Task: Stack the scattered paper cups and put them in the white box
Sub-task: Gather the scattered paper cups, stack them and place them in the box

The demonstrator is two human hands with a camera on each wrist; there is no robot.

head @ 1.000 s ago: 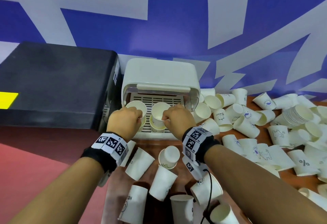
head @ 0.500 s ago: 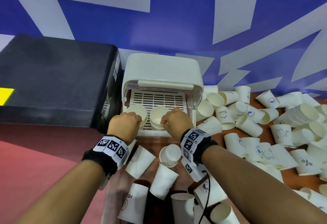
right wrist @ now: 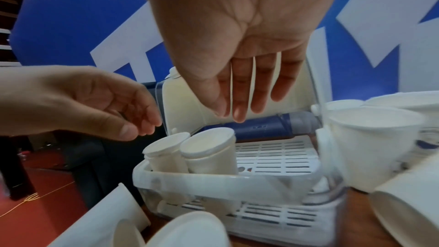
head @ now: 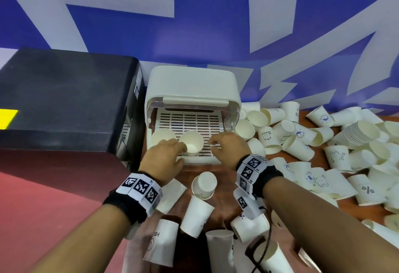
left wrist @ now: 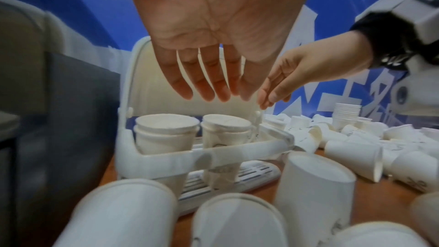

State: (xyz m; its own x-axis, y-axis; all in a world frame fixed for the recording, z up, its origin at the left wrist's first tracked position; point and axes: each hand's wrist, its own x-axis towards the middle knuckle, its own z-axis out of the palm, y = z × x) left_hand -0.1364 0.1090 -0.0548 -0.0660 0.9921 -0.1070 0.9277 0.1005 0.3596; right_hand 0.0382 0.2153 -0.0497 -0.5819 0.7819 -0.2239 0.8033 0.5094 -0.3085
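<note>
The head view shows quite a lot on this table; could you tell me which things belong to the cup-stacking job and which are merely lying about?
Part of the job:
- white box, lid up
- two cup stacks standing inside it
- scattered paper cups
- left hand and right hand, both holding nothing

Just lying about:
- black case beside the box
- blue-and-white wall

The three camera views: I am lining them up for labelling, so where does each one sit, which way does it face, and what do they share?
Head: worn on the head, faces forward and down at the white box; both forearms, left hand and right hand show.
Left wrist: under the left palm, looks along the fingers at the two cup stacks.
Right wrist: under the right palm, looks along the fingers into the box.
Shared: every view shows the box with the stacks; each wrist view also catches the other hand.
</note>
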